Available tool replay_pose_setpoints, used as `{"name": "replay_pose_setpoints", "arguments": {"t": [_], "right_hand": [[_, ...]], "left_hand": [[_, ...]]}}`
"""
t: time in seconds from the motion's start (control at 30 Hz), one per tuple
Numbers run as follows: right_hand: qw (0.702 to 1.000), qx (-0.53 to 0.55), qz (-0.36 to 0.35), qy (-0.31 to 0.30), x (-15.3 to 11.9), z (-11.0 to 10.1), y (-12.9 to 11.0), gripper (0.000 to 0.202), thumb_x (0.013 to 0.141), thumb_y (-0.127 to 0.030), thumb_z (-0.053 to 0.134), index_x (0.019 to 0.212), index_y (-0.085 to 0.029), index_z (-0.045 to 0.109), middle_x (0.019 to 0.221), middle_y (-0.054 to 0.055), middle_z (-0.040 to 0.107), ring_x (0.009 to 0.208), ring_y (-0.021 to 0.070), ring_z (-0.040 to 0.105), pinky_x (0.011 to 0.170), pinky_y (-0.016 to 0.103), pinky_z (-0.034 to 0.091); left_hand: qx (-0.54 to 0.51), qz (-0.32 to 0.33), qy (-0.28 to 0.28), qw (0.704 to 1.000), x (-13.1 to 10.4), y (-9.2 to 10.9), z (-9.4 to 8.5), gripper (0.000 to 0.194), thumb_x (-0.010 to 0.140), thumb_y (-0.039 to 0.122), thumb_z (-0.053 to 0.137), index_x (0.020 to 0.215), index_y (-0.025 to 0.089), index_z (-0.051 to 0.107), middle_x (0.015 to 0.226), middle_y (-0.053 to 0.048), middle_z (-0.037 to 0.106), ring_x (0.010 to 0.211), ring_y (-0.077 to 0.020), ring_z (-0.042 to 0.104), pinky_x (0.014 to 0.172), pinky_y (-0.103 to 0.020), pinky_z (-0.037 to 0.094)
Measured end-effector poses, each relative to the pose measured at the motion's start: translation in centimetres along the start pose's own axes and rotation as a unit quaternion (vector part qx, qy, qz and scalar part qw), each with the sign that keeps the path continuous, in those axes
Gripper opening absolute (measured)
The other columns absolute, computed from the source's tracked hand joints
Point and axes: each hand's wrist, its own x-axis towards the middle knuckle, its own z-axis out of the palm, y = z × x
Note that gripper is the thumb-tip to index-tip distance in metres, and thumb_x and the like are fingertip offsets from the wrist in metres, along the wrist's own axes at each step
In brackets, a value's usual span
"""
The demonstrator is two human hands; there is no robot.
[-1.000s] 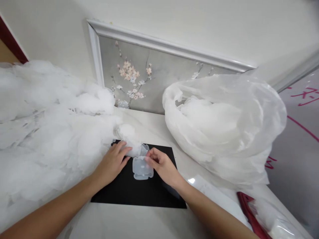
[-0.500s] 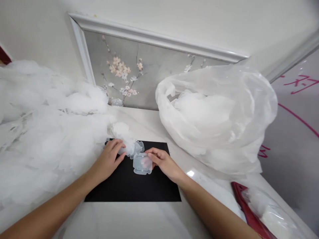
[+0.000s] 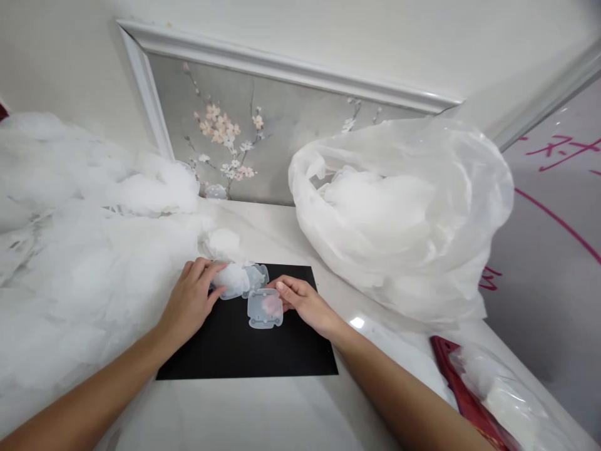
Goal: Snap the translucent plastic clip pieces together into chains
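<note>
The partly hidden right hand (image 3: 306, 304) is gripping a translucent plastic square (image 3: 258, 310), left hand (image 3: 191, 290) whitish plastic pieces (image 3: 233, 279), over black matting (image 3: 248, 356).

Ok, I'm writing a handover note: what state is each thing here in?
Mat: flat, partly covered
Piece: translucent, pinched at its right edge
Right hand: closed on the piece
Batch: pieces overlapping
Left hand: curled, touching the batch; grip unclear
Bag: open, white contents inside
Pile: loosely heaped
Packet: filled; seal unclear
Red thing: partly covered
</note>
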Motion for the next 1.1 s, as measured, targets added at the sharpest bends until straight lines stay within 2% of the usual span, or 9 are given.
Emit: {"name": "replay_pose_setpoints", "arguments": {"t": [0.17, 0.27, 0.37, 0.43, 0.5, 0.7, 0.77, 0.93, 1.1], "right_hand": [[1.0, -0.007, 0.003, -0.005, 0.0, 0.0, 0.2, 0.038, 0.079, -0.056, 0.067, 0.092, -0.02, 0.066, 0.08, 0.0, 0.068, 0.072, 0.0152, 0.065, 0.072, 0.031, 0.054], [1.0, 0.002, 0.003, -0.011, 0.0, -0.1, 0.1, 0.038, 0.08, -0.056, 0.067, 0.093, -0.02, 0.067, 0.081, 0.0, 0.068, 0.073, 0.0147, 0.065, 0.074, 0.032, 0.055], [1.0, 0.017, 0.008, -0.025, 0.1, -0.4, 0.2, 0.043, 0.079, -0.058, 0.067, 0.095, -0.018, 0.068, 0.081, 0.0, 0.067, 0.073, 0.0141, 0.065, 0.075, 0.032, 0.055], [0.999, 0.03, 0.018, -0.032, 0.2, -0.6, 0.3, 0.046, 0.078, -0.06, 0.068, 0.094, -0.018, 0.068, 0.081, 0.0, 0.067, 0.072, 0.0137, 0.065, 0.074, 0.031, 0.054], [0.998, 0.037, 0.028, -0.031, 0.2, -0.8, 0.4, 0.047, 0.076, -0.062, 0.069, 0.093, -0.018, 0.068, 0.079, 0.0, 0.066, 0.071, 0.0133, 0.065, 0.073, 0.031, 0.054], [0.999, 0.018, 0.027, -0.019, -0.1, -0.5, 0.4, 0.053, 0.078, -0.068, 0.062, 0.094, -0.018, 0.066, 0.079, 0.001, 0.066, 0.07, 0.0148, 0.066, 0.069, 0.031, 0.055], [1.0, 0.001, 0.016, -0.014, -0.2, -0.3, 0.4, 0.054, 0.08, -0.068, 0.06, 0.096, -0.018, 0.066, 0.08, 0.002, 0.066, 0.07, 0.0151, 0.066, 0.068, 0.031, 0.055], [1.0, -0.016, 0.006, -0.011, -0.4, -0.2, 0.5, 0.052, 0.082, -0.067, 0.058, 0.098, -0.019, 0.065, 0.08, 0.001, 0.065, 0.07, 0.0155, 0.065, 0.068, 0.031, 0.056], [0.999, -0.03, 0.004, -0.012, -0.5, -0.3, 0.4, 0.045, 0.084, -0.06, 0.06, 0.104, -0.02, 0.064, 0.083, 0.002, 0.066, 0.072, 0.0157, 0.066, 0.07, 0.033, 0.057]], "left_hand": [[-0.026, 0.016, 0.037, 0.999, 0.1, 0.6, -0.4, 0.019, 0.087, 0.024, 0.055, 0.101, 0.025, 0.068, 0.119, -0.011, 0.056, 0.112, -0.0325, 0.052, 0.098, -0.053, 0.046], [-0.161, -0.022, -0.009, 0.987, -0.1, 1.5, -1.4, 0.013, 0.09, 0.032, 0.053, 0.083, 0.024, 0.061, 0.121, -0.008, 0.062, 0.117, -0.0297, 0.054, 0.1, -0.048, 0.044], [-0.313, -0.152, -0.116, 0.931, -0.3, 1.9, -2.2, 0.024, 0.09, 0.046, 0.053, 0.081, 0.024, 0.051, 0.092, -0.002, 0.068, 0.089, -0.0224, 0.065, 0.078, -0.036, 0.052], [-0.373, -0.22, -0.174, 0.884, -0.5, 1.7, -2.5, 0.03, 0.086, 0.053, 0.057, 0.083, 0.024, 0.05, 0.074, 0.002, 0.065, 0.071, -0.0188, 0.063, 0.064, -0.03, 0.049], [-0.412, -0.258, -0.214, 0.847, -0.5, 1.4, -2.6, 0.034, 0.082, 0.056, 0.062, 0.086, 0.023, 0.054, 0.071, 0.003, 0.065, 0.069, -0.0184, 0.064, 0.061, -0.028, 0.048], [-0.492, -0.333, -0.241, 0.768, -0.4, 0.9, -2.8, 0.056, 0.08, 0.067, 0.058, 0.109, 0.021, 0.068, 0.11, -0.008, 0.072, 0.103, -0.0272, 0.068, 0.087, -0.038, 0.053], [-0.51, -0.34, -0.25, 0.749, -0.4, 0.7, -2.8, 0.058, 0.08, 0.067, 0.059, 0.114, 0.02, 0.068, 0.113, -0.01, 0.073, 0.107, -0.029, 0.068, 0.092, -0.041, 0.052], [-0.54, -0.346, -0.262, 0.721, -0.2, 0.6, -3.1, 0.054, 0.079, 0.061, 0.064, 0.114, 0.021, 0.07, 0.11, -0.01, 0.075, 0.108, -0.0289, 0.069, 0.096, -0.042, 0.051], [-0.534, -0.357, -0.264, 0.719, -0.1, 0.8, -3.5, 0.056, 0.077, 0.062, 0.065, 0.116, 0.022, 0.069, 0.112, -0.009, 0.075, 0.109, -0.0295, 0.068, 0.097, -0.042, 0.051]]}}
